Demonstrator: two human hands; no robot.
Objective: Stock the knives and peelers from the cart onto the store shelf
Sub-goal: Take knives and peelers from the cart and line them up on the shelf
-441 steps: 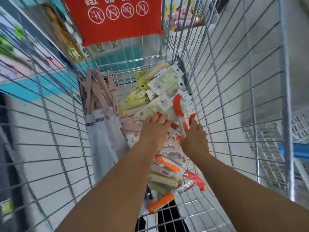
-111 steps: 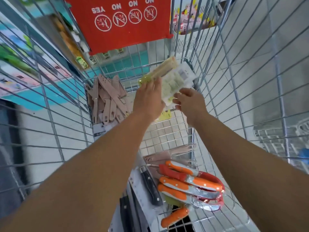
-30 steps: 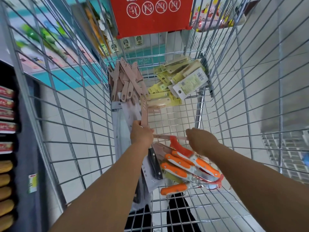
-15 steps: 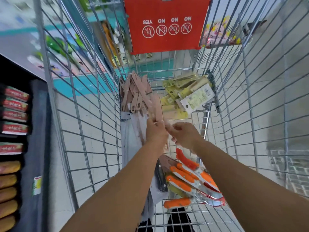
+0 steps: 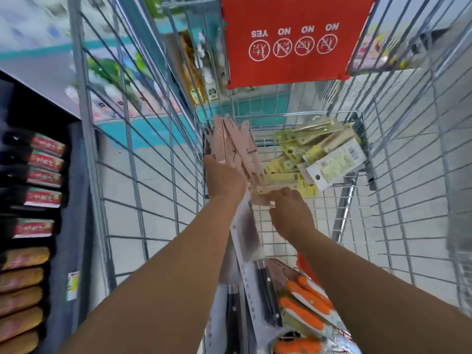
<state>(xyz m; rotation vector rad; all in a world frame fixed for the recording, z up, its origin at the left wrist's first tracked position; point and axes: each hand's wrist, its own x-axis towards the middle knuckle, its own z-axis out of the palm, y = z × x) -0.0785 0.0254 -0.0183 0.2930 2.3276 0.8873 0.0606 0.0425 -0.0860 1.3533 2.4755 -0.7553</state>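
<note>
Inside the wire cart [image 5: 163, 175], the left hand [image 5: 224, 178] grips a bunch of pink knives [image 5: 231, 144] — long axes running up and away toward the cart's far end, fanned slightly. The right hand [image 5: 291, 213] pinches one more pink knife [image 5: 263, 198] lying crosswise just beside the bunch. Orange-handled knives [image 5: 306, 302] lie near the cart's near end.
</note>
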